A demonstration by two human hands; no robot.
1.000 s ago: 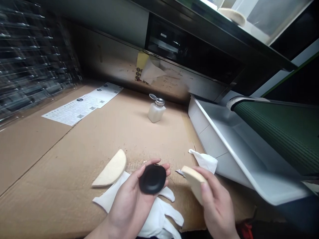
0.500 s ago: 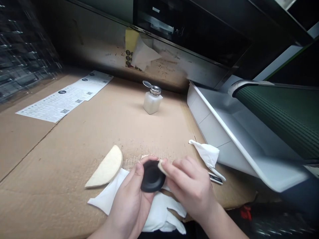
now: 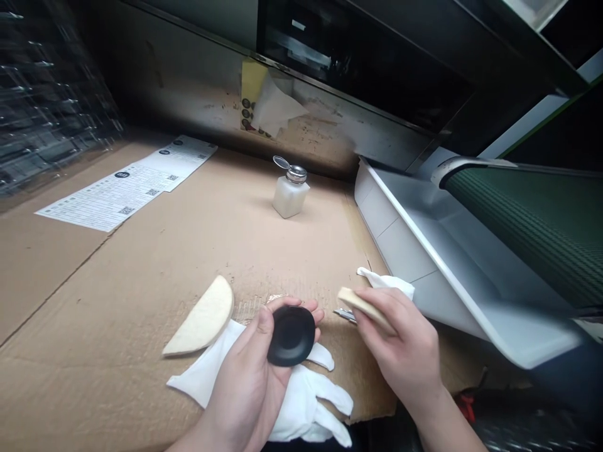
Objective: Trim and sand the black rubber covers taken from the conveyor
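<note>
A shallow black round dish-like piece (image 3: 291, 336) rests in my left hand (image 3: 252, 370), gripped between thumb and fingers. To its right, apart from it, my right hand (image 3: 405, 342) pinches a cream-coloured sponge pad (image 3: 367, 309). Left of my hands lies a second cream pad (image 3: 202, 317), cut as a half circle. Beneath my left hand is a white glove (image 3: 315, 402), partly covered. Another white cloth piece, perhaps a glove (image 3: 389, 282), shows behind my right hand. The tip of a box cutter (image 3: 345, 315) sticks out beside that hand.
A pump bottle (image 3: 289, 194) with its lid flipped up stands at mid-table on cardboard (image 3: 226, 226). Printed label sheets (image 3: 103, 204) lie left. Clear plastic trays (image 3: 47, 107) are stacked far left. A white bin (image 3: 409, 245) and a green conveyor belt (image 3: 537, 213) bound the right side.
My right hand has moved right with the sponge pad, away from the black piece's rim. The fingers of my left hand behind the piece now show, and the cutter's tip has come into view.
</note>
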